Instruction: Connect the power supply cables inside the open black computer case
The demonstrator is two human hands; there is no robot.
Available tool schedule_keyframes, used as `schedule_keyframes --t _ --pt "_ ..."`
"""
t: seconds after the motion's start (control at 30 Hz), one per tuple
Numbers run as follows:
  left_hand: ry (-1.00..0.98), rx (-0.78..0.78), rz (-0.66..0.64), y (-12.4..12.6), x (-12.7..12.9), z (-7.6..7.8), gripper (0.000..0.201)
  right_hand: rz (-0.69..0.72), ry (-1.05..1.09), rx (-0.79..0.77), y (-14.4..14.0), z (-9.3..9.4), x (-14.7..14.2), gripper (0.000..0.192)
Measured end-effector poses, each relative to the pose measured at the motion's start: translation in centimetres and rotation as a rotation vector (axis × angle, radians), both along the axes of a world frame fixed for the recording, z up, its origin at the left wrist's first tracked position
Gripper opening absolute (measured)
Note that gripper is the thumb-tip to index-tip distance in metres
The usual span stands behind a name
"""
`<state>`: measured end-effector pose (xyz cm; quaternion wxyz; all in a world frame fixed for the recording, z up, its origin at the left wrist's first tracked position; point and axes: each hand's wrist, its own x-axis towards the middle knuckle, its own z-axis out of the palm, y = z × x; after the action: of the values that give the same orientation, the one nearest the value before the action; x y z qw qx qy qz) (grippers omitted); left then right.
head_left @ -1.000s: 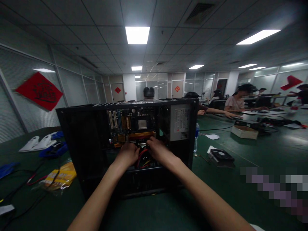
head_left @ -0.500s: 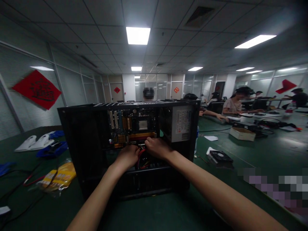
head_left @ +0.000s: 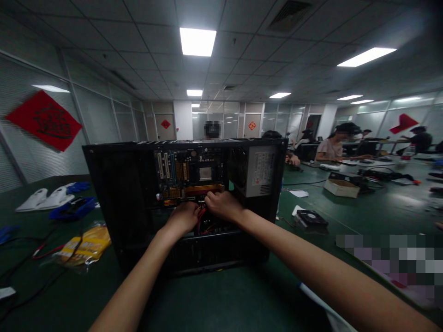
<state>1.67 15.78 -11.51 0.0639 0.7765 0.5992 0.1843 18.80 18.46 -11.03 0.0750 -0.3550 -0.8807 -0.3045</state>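
Note:
A black computer case (head_left: 221, 246) stands on the green table with its open side facing me. Inside it, the motherboard (head_left: 205, 174) shows a silver square, pale slots and orange slots. My left hand (head_left: 185, 216) is closed at the lower edge of the board, its fingertips at a bundle of red, yellow and black wires (head_left: 201, 221). Across from it, my right hand (head_left: 224, 206) is curled against the same wires, just under the orange slots. The fingers partly hide the wires' upper end. A grey power supply (head_left: 261, 171) sits at the case's upper right.
On the left lie white slippers (head_left: 44, 199), a blue tray (head_left: 72, 209), a yellow plastic packet (head_left: 86, 244) and loose cables. To the right are a black boxy part (head_left: 311, 218) and an open cardboard box (head_left: 341, 187). Other people sit farther back.
The view has shifted slightly, so the case sits a little higher. Both hands stay at the wires, the right one slightly farther left. A co-worker's arm behind the case has drawn back.

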Motion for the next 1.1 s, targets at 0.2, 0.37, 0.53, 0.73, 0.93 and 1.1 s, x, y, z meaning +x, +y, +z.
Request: schedule_keyframes --t 0.2,0.37,0.53,0.73,0.93,1.1 --pt "-0.011 -0.011 -0.007 0.1 0.0 0.1 0.031 0.072 -0.063 -0.023 1.0 -0.2 0.0 0.026" --pt "-0.016 -0.006 -0.002 -0.2 0.1 0.3 0.032 0.117 -0.076 -0.012 1.4 -0.4 0.4 0.024" --pt "-0.025 -0.01 0.007 -0.3 0.0 0.3 0.034 0.122 -0.084 -0.001 1.3 -0.5 0.6 0.024" --pt "-0.02 0.004 0.014 -0.2 -0.1 0.1 0.032 0.092 -0.092 -0.005 1.5 -0.6 0.3 0.025" --pt "-0.014 0.005 0.023 -0.2 -0.2 0.0 0.033 0.022 -0.038 -0.037 1.6 -0.6 -0.3 0.025" --pt "-0.013 0.02 0.021 -0.1 -0.2 -0.1 0.033 0.002 -0.015 -0.067 1.5 -0.4 -0.4 0.027"
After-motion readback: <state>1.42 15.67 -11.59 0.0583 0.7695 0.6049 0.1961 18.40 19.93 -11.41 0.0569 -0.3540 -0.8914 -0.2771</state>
